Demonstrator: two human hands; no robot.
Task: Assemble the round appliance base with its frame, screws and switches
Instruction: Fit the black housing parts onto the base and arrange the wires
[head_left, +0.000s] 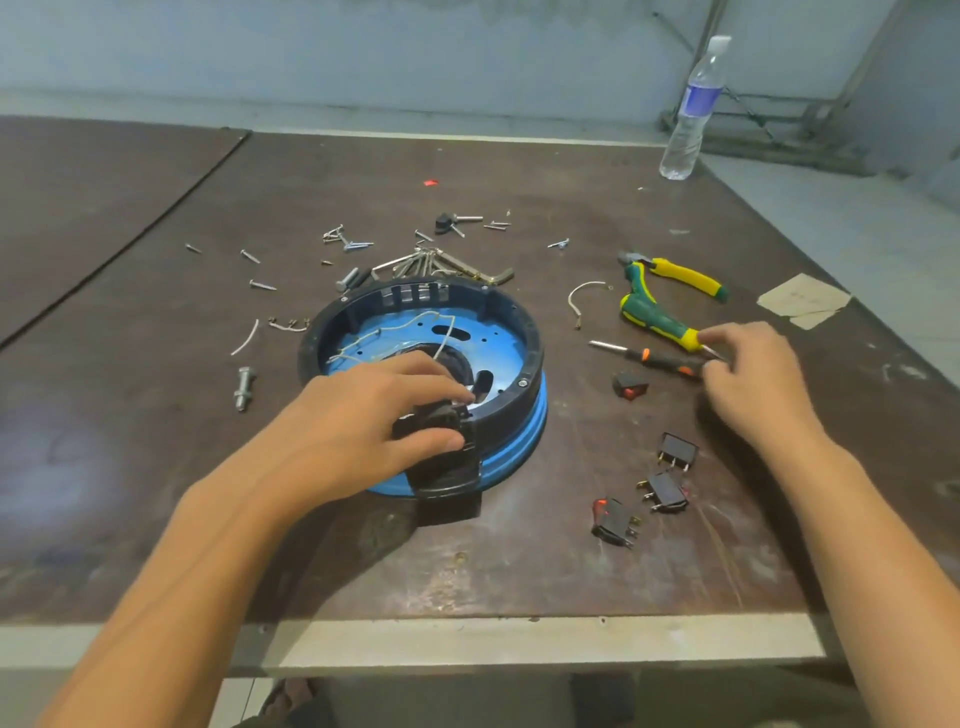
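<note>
The round blue appliance base (519, 441) sits mid-table with its black ring frame (524, 332) on top and thin wires lying inside. My left hand (363, 415) grips a black part at the frame's near rim, thumb and fingers curled round it. My right hand (753, 374) pinches the handle end of a black and orange screwdriver (649, 357) that lies on the table to the right of the base. One rocker switch (629, 385) lies beside the screwdriver, and three more switches (667, 491) lie nearer to me.
Loose screws (348, 241), bolts (243, 387) and hex keys (441, 262) are scattered behind and left of the base. Green and yellow pliers (670, 299) lie at the right, a cardboard scrap (802, 301) further right, a water bottle (693, 111) at the far edge.
</note>
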